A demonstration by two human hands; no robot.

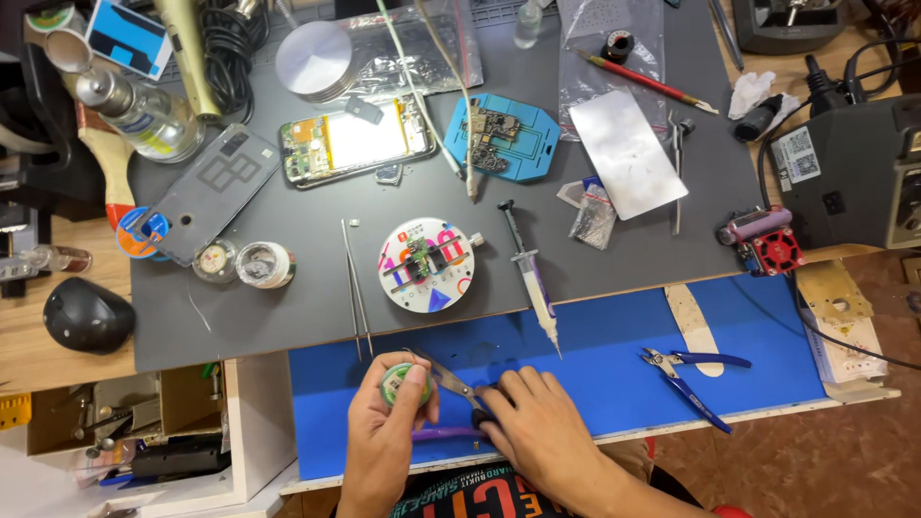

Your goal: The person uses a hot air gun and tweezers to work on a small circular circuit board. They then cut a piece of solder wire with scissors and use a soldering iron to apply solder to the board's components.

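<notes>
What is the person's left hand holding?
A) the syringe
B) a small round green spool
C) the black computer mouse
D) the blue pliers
B: the left hand wraps around a small round green spool, while the right hand works a pair of scissors next to it; the blue pliers, the syringe and the black mouse all lie untouched.

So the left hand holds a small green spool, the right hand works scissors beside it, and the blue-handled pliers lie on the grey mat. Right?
Nearly. The head view shows the blue-handled pliers on the blue mat, not the grey one. The left hand does hold the green spool; the right hand works the scissors.
</notes>
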